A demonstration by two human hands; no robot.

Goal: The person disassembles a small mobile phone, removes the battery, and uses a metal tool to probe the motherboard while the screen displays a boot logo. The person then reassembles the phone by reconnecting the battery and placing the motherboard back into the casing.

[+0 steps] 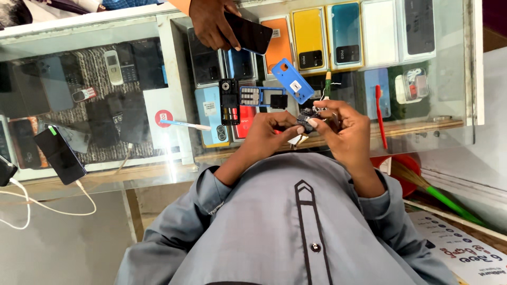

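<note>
My left hand [268, 133] and my right hand [344, 125] meet over a glass counter [158, 174], both pinching a small dark phone part [307, 118] between the fingertips. A scrap of white paper or tape [296, 140] hangs just below it. Just beyond my hands lie a blue phone back cover [292, 80], a blue keypad frame [262, 96] and an opened black phone body [229, 101]. A red screwdriver [380, 113] lies to the right of my right hand.
Another person's hand [210, 24] holds a black smartphone [249, 32] at the counter's far side. Phone boxes [309, 39] and handsets show under the glass. A black phone [59, 154] on a white cable [47, 208] lies left. A green-handled broom [438, 198] leans right.
</note>
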